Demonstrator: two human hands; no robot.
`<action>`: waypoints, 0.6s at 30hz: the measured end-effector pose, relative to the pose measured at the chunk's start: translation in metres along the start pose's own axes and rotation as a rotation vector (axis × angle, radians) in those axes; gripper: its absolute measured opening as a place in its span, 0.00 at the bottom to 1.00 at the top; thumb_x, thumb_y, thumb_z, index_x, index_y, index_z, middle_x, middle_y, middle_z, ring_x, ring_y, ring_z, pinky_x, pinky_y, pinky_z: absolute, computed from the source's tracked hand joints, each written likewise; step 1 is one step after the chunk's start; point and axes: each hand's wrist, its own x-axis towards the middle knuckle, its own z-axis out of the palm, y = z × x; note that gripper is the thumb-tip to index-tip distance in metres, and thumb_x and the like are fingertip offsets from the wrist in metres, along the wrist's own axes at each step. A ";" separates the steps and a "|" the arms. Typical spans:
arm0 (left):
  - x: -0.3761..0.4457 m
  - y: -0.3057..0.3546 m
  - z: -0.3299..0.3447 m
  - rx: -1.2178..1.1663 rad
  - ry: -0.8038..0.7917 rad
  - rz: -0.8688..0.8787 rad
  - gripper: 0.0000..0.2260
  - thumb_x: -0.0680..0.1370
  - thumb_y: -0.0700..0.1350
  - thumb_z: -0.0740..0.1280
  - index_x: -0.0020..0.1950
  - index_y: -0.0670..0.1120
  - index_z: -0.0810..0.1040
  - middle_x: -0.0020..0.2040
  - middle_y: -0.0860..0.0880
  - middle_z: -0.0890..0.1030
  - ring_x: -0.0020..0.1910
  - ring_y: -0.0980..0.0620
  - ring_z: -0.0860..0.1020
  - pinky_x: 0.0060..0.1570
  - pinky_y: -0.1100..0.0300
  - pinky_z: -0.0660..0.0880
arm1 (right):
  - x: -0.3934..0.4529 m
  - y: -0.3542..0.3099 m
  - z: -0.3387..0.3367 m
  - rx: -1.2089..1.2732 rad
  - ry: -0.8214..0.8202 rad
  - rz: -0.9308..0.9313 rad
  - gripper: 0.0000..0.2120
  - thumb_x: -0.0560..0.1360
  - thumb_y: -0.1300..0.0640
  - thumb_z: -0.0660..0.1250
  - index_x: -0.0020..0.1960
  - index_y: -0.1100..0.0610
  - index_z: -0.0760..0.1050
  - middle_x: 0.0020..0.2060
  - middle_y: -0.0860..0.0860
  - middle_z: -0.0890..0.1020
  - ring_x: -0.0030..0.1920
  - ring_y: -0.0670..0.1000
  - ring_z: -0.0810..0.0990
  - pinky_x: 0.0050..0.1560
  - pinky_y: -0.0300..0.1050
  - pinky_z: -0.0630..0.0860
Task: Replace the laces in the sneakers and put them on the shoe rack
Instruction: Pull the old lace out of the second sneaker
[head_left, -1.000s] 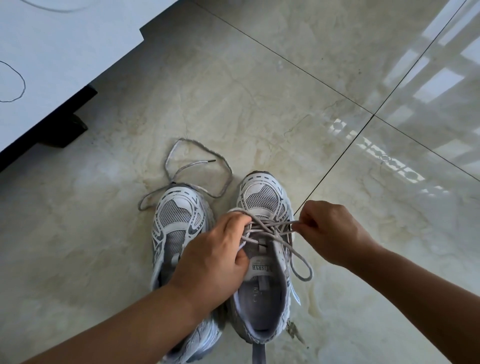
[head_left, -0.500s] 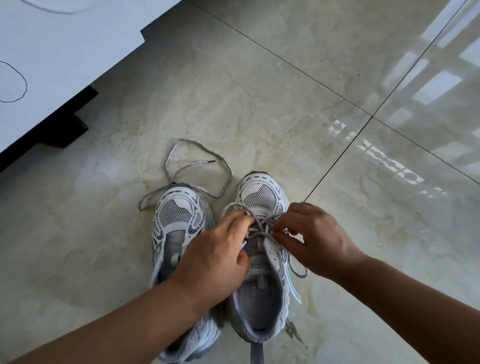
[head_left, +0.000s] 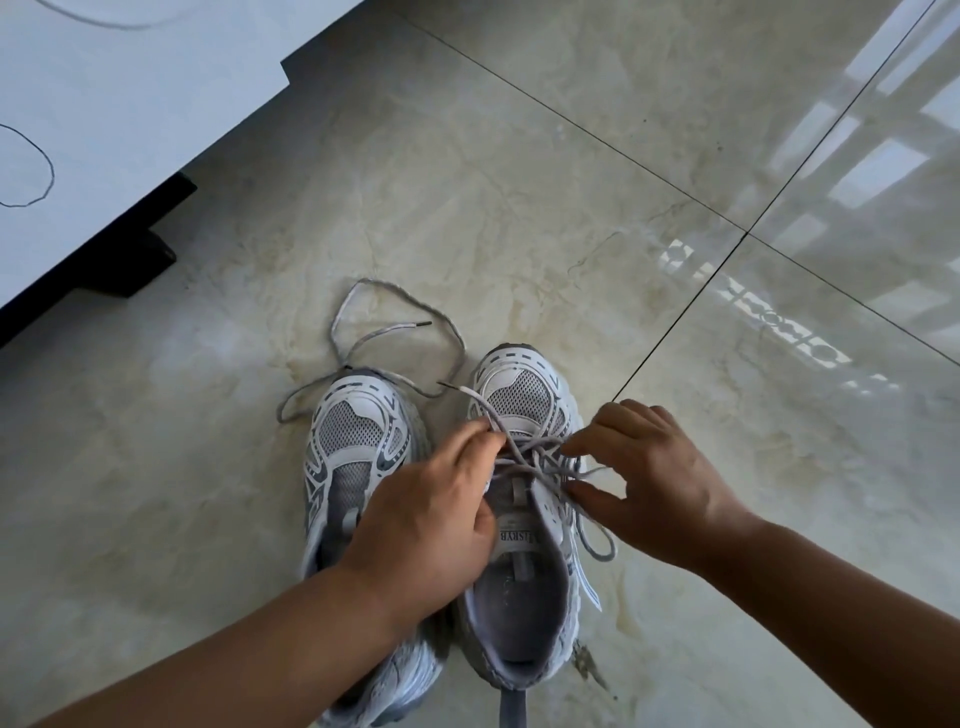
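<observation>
Both hands work over the right sneaker (head_left: 522, 467), which stands on the tiled floor (head_left: 571, 208) just beside the left sneaker (head_left: 358, 447), toes pointing away. Left hand (head_left: 431, 525) has its fingertips curled in on the grey lace (head_left: 535, 457) near the upper eyelets, pinching a strand whose free end pokes out toward the toe. Right hand (head_left: 649, 478) is narrowly spread, thumb and forefinger closing on the tangle of crossings from the other side; whether they actually grip a strand I cannot tell. A short loop of the lace hangs off the sneaker's right flank.

The left sneaker shows no lace through its upper eyelets, and a loose lace (head_left: 395, 332) lies in a curl on the floor at its toe, one tip resting near the right sneaker's toe. No shoe rack is visible; a white cabinet (head_left: 130, 104) fills the upper left.

Risks, as I judge them: the crossings look bunched, so pulling one strand hard may cinch a knot instead of freeing or seating the lace. The sneaker is not pinned down, so a sharp tug could tip or drag it. The loose lace lies close enough that its tip could be caught up with the working strands. The left forearm covers the left sneaker, which could be nudged.
</observation>
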 end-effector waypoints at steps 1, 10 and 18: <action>0.000 0.000 0.000 -0.007 -0.006 -0.002 0.28 0.58 0.38 0.73 0.59 0.46 0.77 0.58 0.50 0.79 0.35 0.51 0.82 0.31 0.62 0.76 | 0.003 -0.004 0.000 0.033 0.013 -0.030 0.08 0.69 0.50 0.65 0.42 0.52 0.79 0.35 0.47 0.76 0.37 0.51 0.75 0.39 0.42 0.68; 0.000 0.001 0.000 -0.028 -0.021 -0.004 0.27 0.60 0.37 0.71 0.59 0.45 0.77 0.59 0.50 0.79 0.35 0.51 0.82 0.32 0.63 0.76 | -0.001 0.005 0.010 -0.092 0.006 -0.007 0.07 0.71 0.57 0.62 0.35 0.54 0.76 0.32 0.47 0.75 0.37 0.51 0.72 0.40 0.43 0.64; 0.000 -0.002 0.003 -0.014 -0.006 -0.023 0.25 0.60 0.39 0.68 0.58 0.44 0.77 0.59 0.49 0.80 0.35 0.49 0.82 0.29 0.61 0.76 | -0.021 0.034 0.009 -0.098 -0.038 0.156 0.06 0.63 0.57 0.75 0.34 0.51 0.78 0.32 0.45 0.75 0.35 0.50 0.74 0.38 0.44 0.69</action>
